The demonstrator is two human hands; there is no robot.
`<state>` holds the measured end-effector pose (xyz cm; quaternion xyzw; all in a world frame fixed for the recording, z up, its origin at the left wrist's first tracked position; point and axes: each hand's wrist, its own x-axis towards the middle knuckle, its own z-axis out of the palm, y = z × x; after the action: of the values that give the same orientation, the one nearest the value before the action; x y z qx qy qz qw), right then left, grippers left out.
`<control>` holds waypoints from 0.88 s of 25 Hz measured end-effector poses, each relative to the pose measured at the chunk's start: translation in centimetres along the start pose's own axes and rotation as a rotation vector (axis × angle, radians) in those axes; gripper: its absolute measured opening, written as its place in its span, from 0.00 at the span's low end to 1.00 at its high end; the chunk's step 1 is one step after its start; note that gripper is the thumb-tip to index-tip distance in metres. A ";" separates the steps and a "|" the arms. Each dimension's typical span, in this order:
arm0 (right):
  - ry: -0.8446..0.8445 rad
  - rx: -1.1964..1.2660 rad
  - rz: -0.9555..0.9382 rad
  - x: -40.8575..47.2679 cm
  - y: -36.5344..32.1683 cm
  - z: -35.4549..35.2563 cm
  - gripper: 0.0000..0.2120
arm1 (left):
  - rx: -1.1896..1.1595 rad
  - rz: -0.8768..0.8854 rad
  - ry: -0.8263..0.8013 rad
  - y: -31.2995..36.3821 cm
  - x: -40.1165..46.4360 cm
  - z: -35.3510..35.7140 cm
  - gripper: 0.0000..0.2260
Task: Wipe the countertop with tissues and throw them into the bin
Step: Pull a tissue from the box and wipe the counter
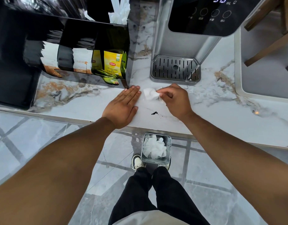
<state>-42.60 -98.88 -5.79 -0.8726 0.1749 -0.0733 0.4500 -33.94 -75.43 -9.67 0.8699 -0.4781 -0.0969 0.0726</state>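
My right hand pinches a small white tissue that lies on the marble countertop, just in front of the water dispenser's drip tray. My left hand rests flat on the countertop with fingers together, right beside the tissue on its left. A small dark smudge sits on the counter between my two wrists, near the front edge. Below the counter edge, on the floor by my feet, stands a small metal bin holding several crumpled white tissues.
A water dispenser with a metal drip tray stands behind my right hand. A black organiser with tea bags and sachets sits at the left. A sink lies at the right. My shoes flank the bin.
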 end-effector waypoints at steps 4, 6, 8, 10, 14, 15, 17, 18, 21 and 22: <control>-0.126 -0.091 -0.079 1.7 -0.2 1.5 0.11 | -0.003 -0.004 -0.009 -0.1 0.1 0.0 0.27; -0.170 -0.112 -0.120 1.7 -0.1 2.1 0.10 | -0.009 0.001 -0.012 -0.1 0.2 0.0 0.27; -0.220 -0.107 -0.147 1.4 0.0 2.2 0.10 | -0.007 0.006 -0.014 0.0 0.1 -0.2 0.27; -0.267 -0.098 -0.163 0.8 0.2 2.0 0.10 | -0.005 0.007 -0.019 0.0 0.1 -0.4 0.27; -0.325 -0.082 -0.204 -0.9 0.5 1.4 0.11 | -0.013 0.000 -0.021 0.2 0.1 -0.7 0.27; -0.340 -0.077 -0.207 -1.3 0.6 1.2 0.11 | -0.017 -0.002 -0.024 0.2 0.1 -0.7 0.27; -0.363 -0.064 -0.192 -2.2 0.8 0.7 0.10 | -0.015 -0.005 -0.031 0.2 0.1 -0.5 0.28; -0.370 -0.059 -0.181 -2.7 0.8 0.5 0.10 | -0.010 -0.006 -0.031 0.2 0.2 -0.5 0.28; -0.383 0.004 -0.083 -3.2 0.5 0.3 0.09 | -0.018 -0.014 -0.030 0.3 0.1 -0.6 0.28; -0.361 0.047 -0.031 -3.0 0.3 0.1 0.09 | -0.012 -0.016 -0.031 0.3 0.1 -0.7 0.28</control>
<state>-45.39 -97.84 -6.06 -0.8634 0.0760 0.0735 0.4933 -34.03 -75.63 -8.97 0.8717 -0.4715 -0.1140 0.0696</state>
